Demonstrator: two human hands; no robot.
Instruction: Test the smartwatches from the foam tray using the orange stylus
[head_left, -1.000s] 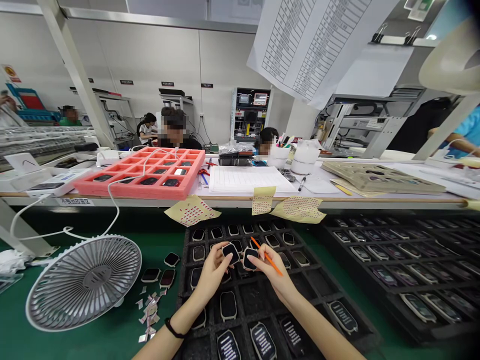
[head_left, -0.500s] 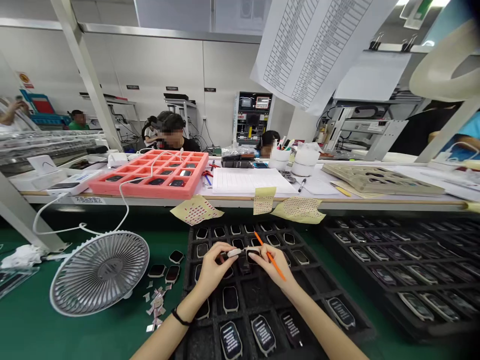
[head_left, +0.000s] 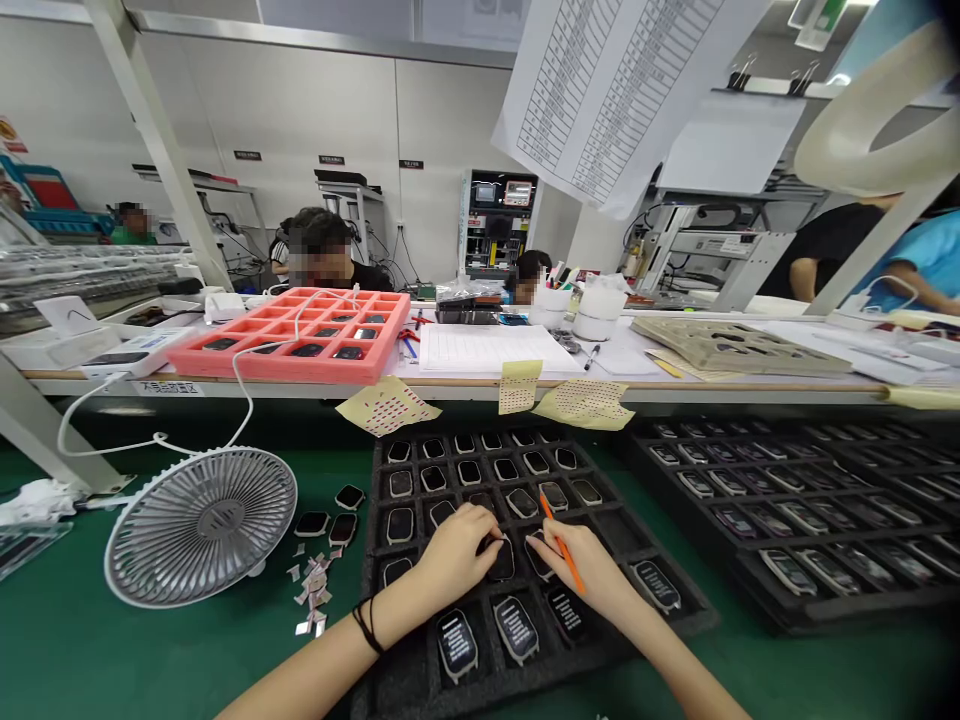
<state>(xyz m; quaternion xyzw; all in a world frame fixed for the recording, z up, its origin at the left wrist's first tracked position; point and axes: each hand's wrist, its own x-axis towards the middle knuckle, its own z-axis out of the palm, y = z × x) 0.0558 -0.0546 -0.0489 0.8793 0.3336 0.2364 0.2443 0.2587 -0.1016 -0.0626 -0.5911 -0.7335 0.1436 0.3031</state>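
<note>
My left hand [head_left: 463, 548] is low over the black foam tray [head_left: 405, 690], its fingers closed at the edge of a smartwatch [head_left: 504, 562] in one pocket. My right hand [head_left: 589, 565] keeps a thin orange stick [head_left: 568, 558] between its fingers, pointing up and forward. Its thumb and fingertips are at another smartwatch [head_left: 538, 558] in the neighbouring pocket, partly covered by the hand. More dark-screened watches lie in the rows beyond. Along the near row, a watch with white text lit on its screen [head_left: 516, 630] sits among similar ones.
A grey fan [head_left: 202, 525] stands at left, beside loose watches [head_left: 343, 528] and small paper scraps [head_left: 316, 585]. Another black tray of watches [head_left: 750, 500] lies at right. The shelf ahead carries a pink foam tray [head_left: 360, 365], paper sheets [head_left: 487, 348] and a beige tray [head_left: 735, 345].
My hands have come down from above the tray and moved apart. The watch and the small white piece held up between them are no longer raised. The orange stick stays in my right hand.
</note>
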